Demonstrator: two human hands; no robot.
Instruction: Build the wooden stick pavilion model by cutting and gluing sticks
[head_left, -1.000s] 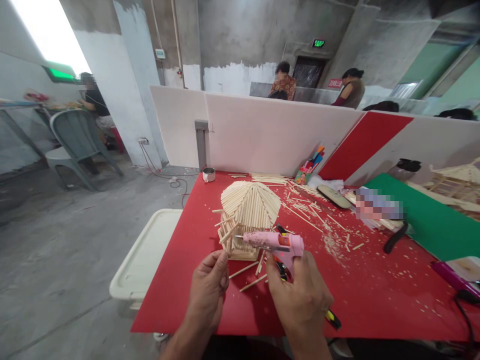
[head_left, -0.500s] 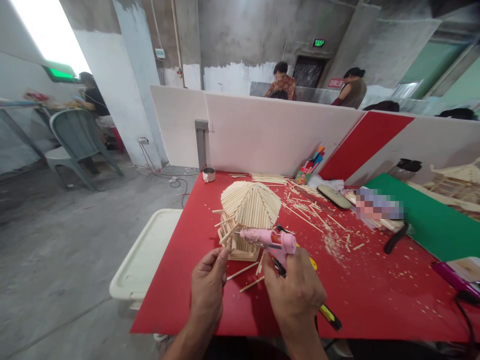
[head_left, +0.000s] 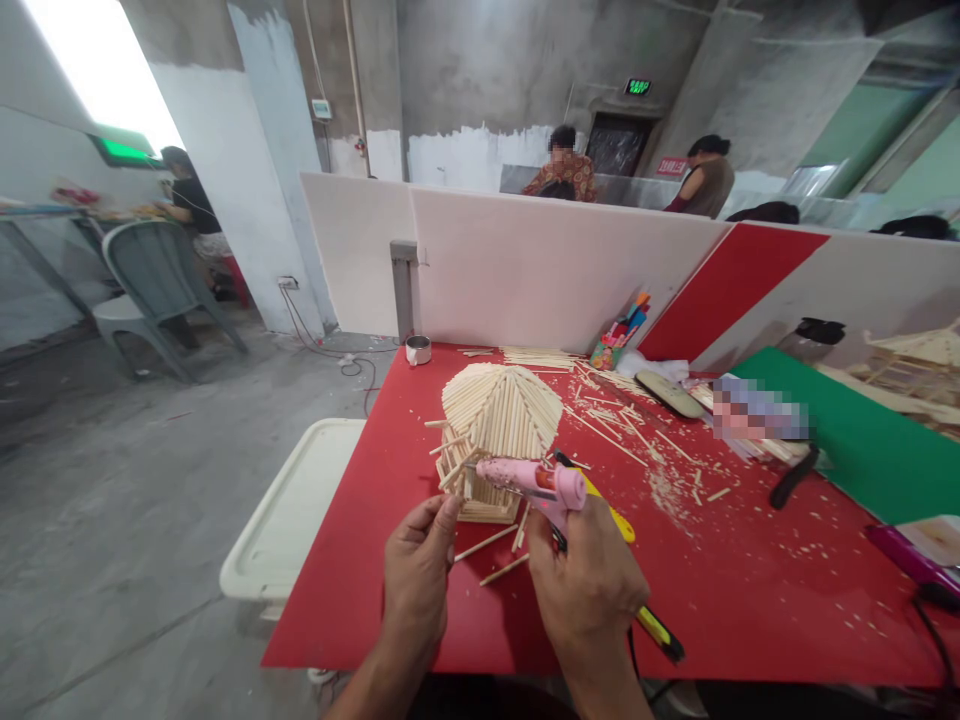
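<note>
Right hand point(head_left: 589, 575) is wrapped around the grip of the pink glue gun point(head_left: 529, 478). Nozzle points left, right by the angled sticks at the stick model's point(head_left: 517, 415) left side; can't tell if it's touching. Left hand point(head_left: 420, 555) is nearly closed, thumb and index pinched together just by the model's near left corner; can't make out what's between the tips. Model sits on the red table point(head_left: 345, 600), ahead of both hands. Loose sticks point(head_left: 504, 569) lie in front of it. Yellow tool point(head_left: 616, 522) is beside my right hand.
</note>
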